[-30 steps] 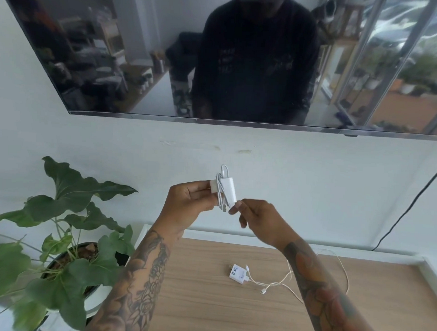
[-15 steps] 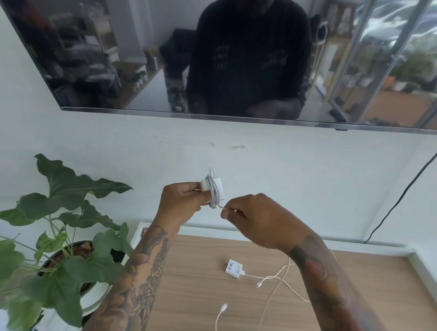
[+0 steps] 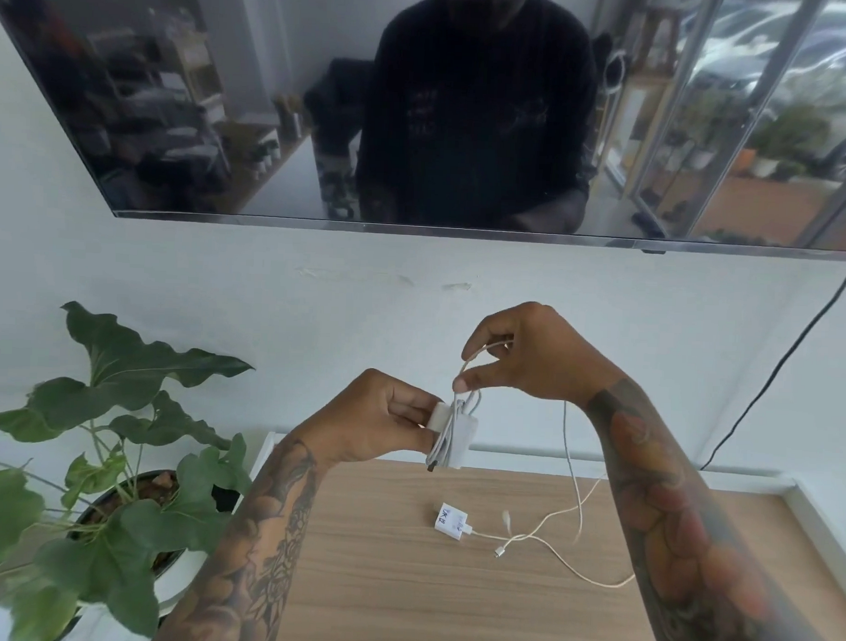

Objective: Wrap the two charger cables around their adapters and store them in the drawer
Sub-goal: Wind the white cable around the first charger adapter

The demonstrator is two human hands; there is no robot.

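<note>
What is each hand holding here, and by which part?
The left hand grips the white adapter by its left end. The right hand pinches the loose part of its cable just above the wrapped turns.

A white wall (image 3: 269,276) carries a dark television (image 3: 227,97) above a wooden cabinet top (image 3: 378,582), beside a potted plant (image 3: 121,405).

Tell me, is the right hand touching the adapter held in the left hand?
Apart. The head view shows the right hand pinching only cable above the adapter.
</note>
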